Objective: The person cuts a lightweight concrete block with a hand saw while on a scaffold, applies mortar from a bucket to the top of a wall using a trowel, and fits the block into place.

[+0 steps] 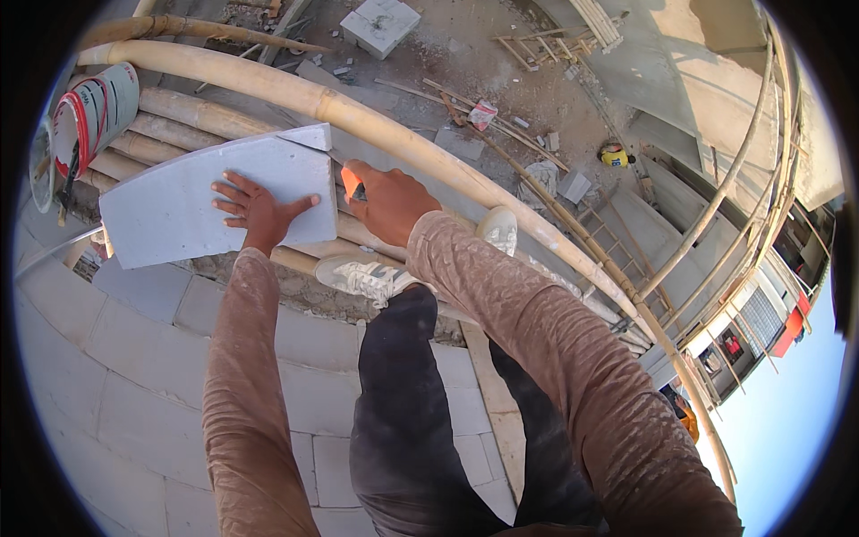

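A light grey lightweight concrete block (170,201) lies across bamboo poles at the left. My left hand (259,210) rests flat on its top face with the fingers spread. Wrapped round the orange handle (352,184) of a hand saw is my right hand (389,204), beside the block's right end. The saw's thin dark blade reaches toward the block's far right corner, where a cut line sets off a narrow strip (310,136). Most of the blade is hard to make out. My shoes (367,277) stand on the poles just right of the block.
A white bucket (109,107) with a red rim sits on the poles at far left. A thick bamboo rail (394,125) curves beyond my hands. Lower down are rubble, loose boards and a person in yellow (615,155). The block wall (134,349) runs along the near left.
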Tool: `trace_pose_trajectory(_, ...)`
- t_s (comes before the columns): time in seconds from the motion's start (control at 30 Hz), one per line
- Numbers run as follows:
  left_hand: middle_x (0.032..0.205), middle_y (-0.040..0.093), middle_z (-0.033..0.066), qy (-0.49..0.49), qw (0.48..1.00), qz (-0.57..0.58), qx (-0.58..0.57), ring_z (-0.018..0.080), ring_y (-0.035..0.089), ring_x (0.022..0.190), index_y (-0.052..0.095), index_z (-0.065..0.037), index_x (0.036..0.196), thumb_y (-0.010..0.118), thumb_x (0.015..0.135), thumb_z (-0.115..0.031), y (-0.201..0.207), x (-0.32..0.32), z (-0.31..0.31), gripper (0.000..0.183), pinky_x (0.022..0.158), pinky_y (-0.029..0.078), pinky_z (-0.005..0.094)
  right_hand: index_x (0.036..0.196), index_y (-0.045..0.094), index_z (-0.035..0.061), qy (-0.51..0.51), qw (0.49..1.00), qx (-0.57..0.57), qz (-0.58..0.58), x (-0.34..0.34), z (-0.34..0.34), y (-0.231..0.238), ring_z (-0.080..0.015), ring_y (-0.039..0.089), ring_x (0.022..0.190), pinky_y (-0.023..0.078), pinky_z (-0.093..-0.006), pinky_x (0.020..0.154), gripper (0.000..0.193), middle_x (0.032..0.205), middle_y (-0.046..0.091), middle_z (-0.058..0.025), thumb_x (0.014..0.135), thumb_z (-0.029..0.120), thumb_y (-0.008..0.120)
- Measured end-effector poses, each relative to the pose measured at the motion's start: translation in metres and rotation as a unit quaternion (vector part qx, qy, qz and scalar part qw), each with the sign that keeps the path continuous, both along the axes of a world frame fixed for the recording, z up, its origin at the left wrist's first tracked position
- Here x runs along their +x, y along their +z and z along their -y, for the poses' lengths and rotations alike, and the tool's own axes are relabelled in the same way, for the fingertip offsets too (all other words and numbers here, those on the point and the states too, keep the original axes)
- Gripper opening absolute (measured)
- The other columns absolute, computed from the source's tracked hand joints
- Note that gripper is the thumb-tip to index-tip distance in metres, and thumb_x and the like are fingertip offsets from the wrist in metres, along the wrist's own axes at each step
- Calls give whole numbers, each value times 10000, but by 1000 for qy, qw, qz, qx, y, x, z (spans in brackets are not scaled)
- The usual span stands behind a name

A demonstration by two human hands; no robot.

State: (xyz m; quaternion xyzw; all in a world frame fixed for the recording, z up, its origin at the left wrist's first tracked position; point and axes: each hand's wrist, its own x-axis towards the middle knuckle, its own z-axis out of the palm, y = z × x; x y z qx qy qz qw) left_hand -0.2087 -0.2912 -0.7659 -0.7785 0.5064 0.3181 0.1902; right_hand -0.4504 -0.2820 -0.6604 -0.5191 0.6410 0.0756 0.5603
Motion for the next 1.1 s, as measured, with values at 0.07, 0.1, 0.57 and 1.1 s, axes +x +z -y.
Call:
trace_pose_trajectory(0.07, 1568, -246, 428, 9, 1000, 9, 5, 636, -183, 1458, -233, 43, 1546, 957, 528, -640, 1, 9, -10, 1709, 1141, 10, 755, 1479, 483, 179, -10, 999, 33, 32, -31, -30, 25, -413, 691, 1020, 550, -515, 868, 585, 1043, 720, -218, 931, 256, 674)
trace_pose_trajectory(0.1, 1566, -248, 430, 9, 1000, 12, 11, 638, -186, 1456, -236, 43, 1545, 956, 526, -643, 1, 13, -12, 1712, 1139, 9, 757, 1487, 484, 172, -10, 998, -24, 49, -54, -55, 43, -414, 696, 984, 552, -513, 854, 596, 1007, 724, -216, 929, 249, 680)
trace_pose_trajectory(0.57, 1545, -266, 447, -10, 1000, 15, 24, 651, -219, 1435, -259, 74, 1521, 943, 514, -682, 0, 10, -10, 1741, 1134, 1, 764, 1470, 491, 100, -30, 995, -86, 28, -93, -106, 106, -395, 704, 836, 571, -500, 730, 631, 988, 723, -194, 908, 268, 726)
trace_pose_trajectory(1.1, 1659, 46, 300, -21, 985, -9, -173, 536, 45, 1525, 60, -55, 1633, 824, 779, -580, 17, -19, -72, 1260, 1185, 97, 704, 1377, 578, -50, -124, 988, 58, -69, -208, -206, 285, -305, 737, 912, 561, -390, 851, 625, 1107, 721, -227, 893, 324, 706)
